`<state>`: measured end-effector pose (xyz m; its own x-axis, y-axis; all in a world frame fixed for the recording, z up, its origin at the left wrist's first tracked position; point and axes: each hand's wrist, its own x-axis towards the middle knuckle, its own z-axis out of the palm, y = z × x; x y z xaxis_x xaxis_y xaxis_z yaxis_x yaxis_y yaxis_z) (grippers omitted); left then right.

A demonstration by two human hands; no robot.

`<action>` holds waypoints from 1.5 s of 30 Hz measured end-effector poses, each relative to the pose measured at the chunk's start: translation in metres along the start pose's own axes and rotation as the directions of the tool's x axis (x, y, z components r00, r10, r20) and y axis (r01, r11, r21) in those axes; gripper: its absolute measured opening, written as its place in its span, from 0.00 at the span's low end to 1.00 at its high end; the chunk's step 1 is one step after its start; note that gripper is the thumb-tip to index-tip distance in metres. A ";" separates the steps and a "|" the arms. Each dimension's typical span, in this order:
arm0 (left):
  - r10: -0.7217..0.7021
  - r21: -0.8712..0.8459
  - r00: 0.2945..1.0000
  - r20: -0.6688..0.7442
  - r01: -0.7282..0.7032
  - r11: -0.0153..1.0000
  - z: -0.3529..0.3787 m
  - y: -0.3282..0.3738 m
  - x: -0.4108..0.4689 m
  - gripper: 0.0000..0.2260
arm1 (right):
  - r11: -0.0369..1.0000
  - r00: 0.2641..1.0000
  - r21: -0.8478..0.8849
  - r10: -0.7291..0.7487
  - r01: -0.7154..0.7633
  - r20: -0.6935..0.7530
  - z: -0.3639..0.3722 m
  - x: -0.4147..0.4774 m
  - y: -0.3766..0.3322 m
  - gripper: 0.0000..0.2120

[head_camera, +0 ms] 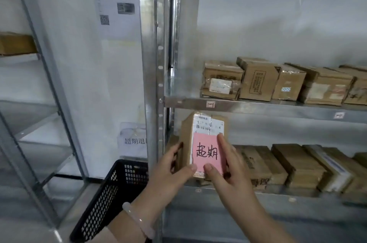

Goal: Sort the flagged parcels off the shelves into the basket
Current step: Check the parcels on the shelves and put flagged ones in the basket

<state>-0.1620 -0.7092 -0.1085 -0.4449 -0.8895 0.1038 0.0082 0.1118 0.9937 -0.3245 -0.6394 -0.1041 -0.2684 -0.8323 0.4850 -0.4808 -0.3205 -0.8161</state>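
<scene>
Cardboard parcel point(200, 143) — pink-flagged — gripped upright by left hand point(172, 171) and right hand point(228, 173).

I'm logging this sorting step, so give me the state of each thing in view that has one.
Flagged parcel: upright, held off the shelf, pink note on front.
Left hand: gripping its left edge.
Right hand: gripping its right side.
Basket: on floor, contents hidden.
Upper-shelf boxes: shelved, closed.

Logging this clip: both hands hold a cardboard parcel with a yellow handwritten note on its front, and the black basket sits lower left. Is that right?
Not quite. The note is pink, not yellow, as the head view shows. The rest holds: left hand and right hand hold the parcel, with the black basket lower left.
</scene>
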 end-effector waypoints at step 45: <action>-0.768 -0.383 0.607 -0.205 0.672 0.634 -0.367 -0.521 0.190 0.22 | 0.690 0.603 -0.468 0.719 -0.553 0.346 0.488 0.059 0.334 0.30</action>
<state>0.0777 -1.0991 -0.5908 -0.0929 -0.7167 -0.6911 0.0489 -0.6966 0.7158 -0.0936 -1.0164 -0.5008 -0.2183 -0.8889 -0.4027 -0.5736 0.4507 -0.6840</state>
